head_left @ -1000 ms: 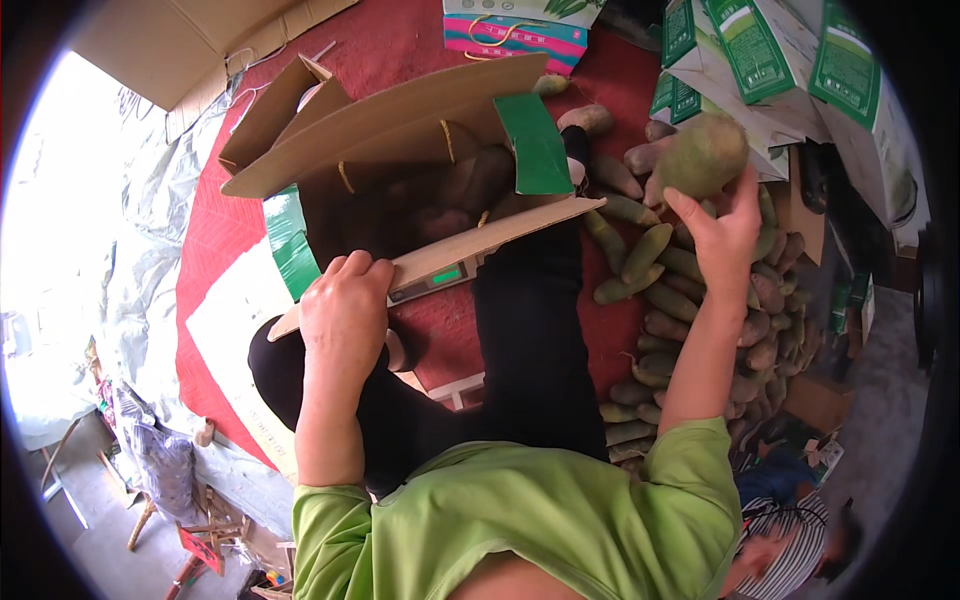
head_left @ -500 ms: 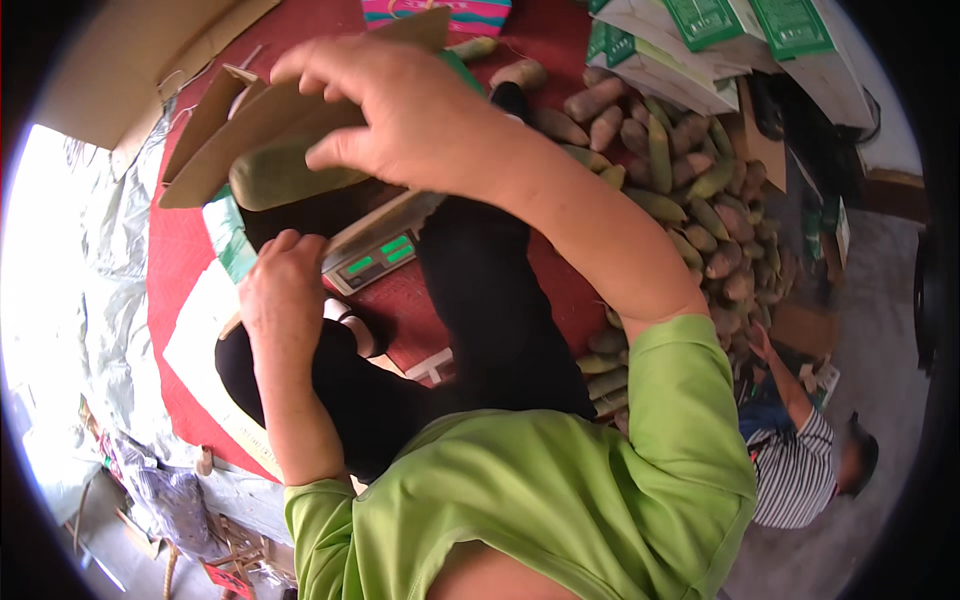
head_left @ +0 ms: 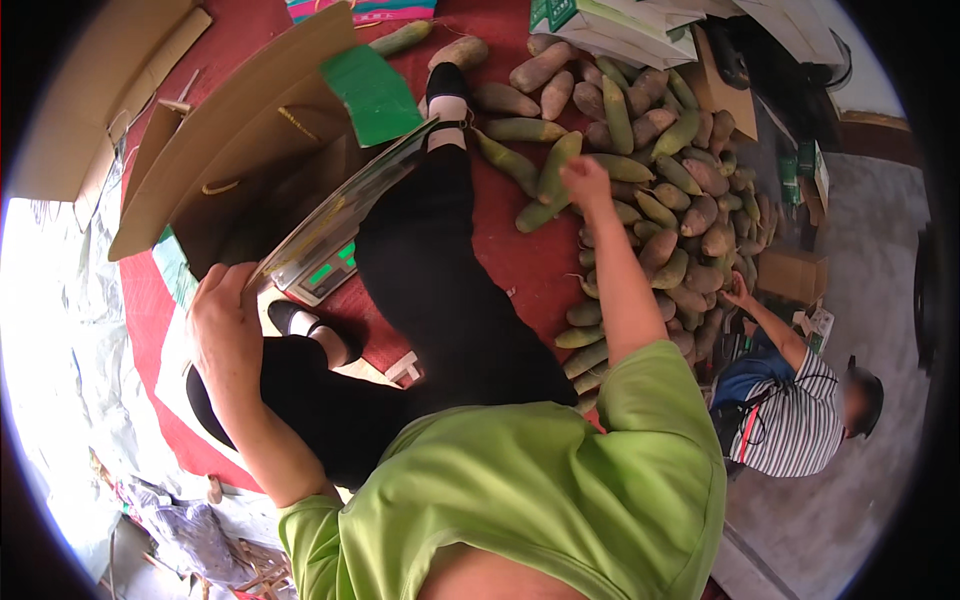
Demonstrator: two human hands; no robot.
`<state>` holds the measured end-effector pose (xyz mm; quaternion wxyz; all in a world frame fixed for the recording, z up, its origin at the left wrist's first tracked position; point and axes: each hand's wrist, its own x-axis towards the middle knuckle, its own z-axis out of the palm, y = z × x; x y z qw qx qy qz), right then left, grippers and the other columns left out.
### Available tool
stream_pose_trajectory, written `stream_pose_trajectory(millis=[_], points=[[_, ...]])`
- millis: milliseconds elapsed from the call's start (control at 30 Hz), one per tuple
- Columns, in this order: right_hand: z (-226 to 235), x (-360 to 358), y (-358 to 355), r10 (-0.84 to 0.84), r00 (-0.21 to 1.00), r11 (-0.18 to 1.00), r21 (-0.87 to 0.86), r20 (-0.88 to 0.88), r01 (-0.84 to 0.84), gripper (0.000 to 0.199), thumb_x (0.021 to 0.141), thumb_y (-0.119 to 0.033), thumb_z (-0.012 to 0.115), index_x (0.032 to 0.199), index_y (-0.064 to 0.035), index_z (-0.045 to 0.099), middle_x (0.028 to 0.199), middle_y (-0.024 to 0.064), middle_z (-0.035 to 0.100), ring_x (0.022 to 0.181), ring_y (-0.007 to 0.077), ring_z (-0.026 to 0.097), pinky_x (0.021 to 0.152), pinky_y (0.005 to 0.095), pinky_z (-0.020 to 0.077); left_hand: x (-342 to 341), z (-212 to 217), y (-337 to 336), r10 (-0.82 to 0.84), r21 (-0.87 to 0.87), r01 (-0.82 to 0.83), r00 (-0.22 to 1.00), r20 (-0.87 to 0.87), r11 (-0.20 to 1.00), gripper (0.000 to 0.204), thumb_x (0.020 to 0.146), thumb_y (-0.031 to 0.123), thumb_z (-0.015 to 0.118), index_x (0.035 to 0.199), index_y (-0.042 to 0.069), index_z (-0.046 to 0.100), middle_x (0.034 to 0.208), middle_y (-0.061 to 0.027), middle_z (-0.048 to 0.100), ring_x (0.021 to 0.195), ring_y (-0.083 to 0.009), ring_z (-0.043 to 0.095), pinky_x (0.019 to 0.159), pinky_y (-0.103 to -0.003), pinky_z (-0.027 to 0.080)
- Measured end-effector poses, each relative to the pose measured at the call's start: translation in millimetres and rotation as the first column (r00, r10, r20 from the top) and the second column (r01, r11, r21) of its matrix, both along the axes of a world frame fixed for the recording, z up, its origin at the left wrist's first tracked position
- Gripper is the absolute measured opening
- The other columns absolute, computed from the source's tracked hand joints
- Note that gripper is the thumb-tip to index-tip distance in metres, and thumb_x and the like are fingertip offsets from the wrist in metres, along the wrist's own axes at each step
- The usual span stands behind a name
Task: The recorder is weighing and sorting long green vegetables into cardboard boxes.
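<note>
My left hand is closed on the near rim of an open cardboard box. Its flaps stand up, one green flap is folded outward, and the inside is dark. The box rests on a scale with lit green displays. Over to the right, my right hand is at the edge of a heap of radishes, fingers curled against a long green radish. My hand partly hides its grip. Another green radish lies just below it.
My black-trousered legs lie between box and heap on a red mat. White and green cartons stand behind the heap. A person in a striped shirt reaches toward the heap from the right. Crumpled plastic sheeting lies at left.
My right hand has moved from above the box, where a large green radish showed, right to the heap. The box flaps stand more upright. My left hand has shifted slightly left and down.
</note>
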<state>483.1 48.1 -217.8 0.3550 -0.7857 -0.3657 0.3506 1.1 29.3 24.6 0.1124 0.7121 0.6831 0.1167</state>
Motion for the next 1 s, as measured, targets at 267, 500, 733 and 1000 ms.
stream_pose_trajectory(millis=[267, 500, 733, 1000], points=[[-57, -9, -41, -0.275, 0.96, 0.84, -0.5, -0.059, 0.21, 0.058, 0.082, -0.036, 0.072, 0.128, -0.0094, 0.051, 0.11, 0.0111, 0.061, 0.095, 0.0258, 0.06, 0.072, 0.0449, 0.0509, -5, -6, 1, -0.007, 0.021, 0.007, 1.0, 0.018, 1.0, 0.015, 0.082, -0.001, 0.059, 0.095, 0.0, 0.067, 0.078, -0.0158, 0.055, 0.075, -0.034, 0.057, 0.068, -0.04, 0.045], [-88, -12, -18, -0.09, 0.966, 0.909, -0.377, 0.242, 0.179, 0.083, 0.075, -0.046, 0.075, 0.135, 0.0005, 0.041, 0.127, 0.0209, 0.056, 0.115, 0.0358, 0.057, 0.091, 0.0426, 0.0483, -2, -7, 5, 0.027, -0.013, -0.027, 1.0, 0.015, 1.0, 0.015, 0.081, -0.001, 0.059, 0.094, 0.0, 0.066, 0.08, -0.0145, 0.057, 0.079, -0.0333, 0.058, 0.07, -0.04, 0.046], [-84, -22, 1, -0.084, 0.93, 0.813, -0.515, 0.357, 0.271, 0.075, 0.073, -0.045, 0.076, 0.123, 0.0029, 0.049, 0.116, 0.0223, 0.062, 0.106, 0.0355, 0.061, 0.088, 0.0411, 0.0496, -3, -8, 8, -0.015, 0.007, 0.015, 1.0, 0.023, 1.0, 0.016, 0.079, -0.002, 0.06, 0.093, 0.0, 0.067, 0.079, -0.0147, 0.057, 0.076, -0.0331, 0.059, 0.069, -0.04, 0.046], [-101, 22, -18, -0.569, 0.583, 0.822, -0.404, -0.58, 0.401, 0.039, 0.076, -0.041, 0.075, 0.1, -0.0155, 0.059, 0.078, 0.0074, 0.06, 0.058, 0.0142, 0.055, 0.045, 0.0263, 0.0372, 1, 0, 11, 0.024, -0.023, -0.023, 0.999, 0.043, 0.999, 0.017, 0.079, -0.001, 0.06, 0.094, 0.003, 0.068, 0.083, -0.0138, 0.059, 0.082, -0.0338, 0.059, 0.074, -0.041, 0.047]])
